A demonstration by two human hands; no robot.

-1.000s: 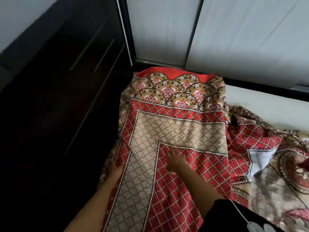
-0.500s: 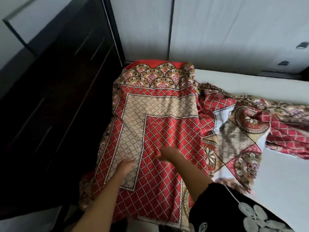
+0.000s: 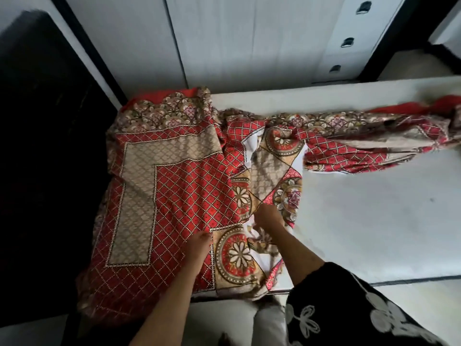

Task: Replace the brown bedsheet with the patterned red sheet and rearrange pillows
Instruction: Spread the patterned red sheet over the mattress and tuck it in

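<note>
Red patterned sheet [image 3: 189, 186] half-spread on white mattress [image 3: 369, 221], left grip [image 3: 198, 243] and right grip [image 3: 268, 217] both bunching its cloth.

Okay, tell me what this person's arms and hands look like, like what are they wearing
Both forearms are bare, and no rings, bracelets or gloves show on the left hand or right hand. A black sleeve with a large white flower pattern covers the right arm above the forearm.

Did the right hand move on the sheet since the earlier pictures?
Yes. The right hand left the red lattice panel and now grips bunched cloth on the patterned red sheet, nearer the bare mattress.
</note>
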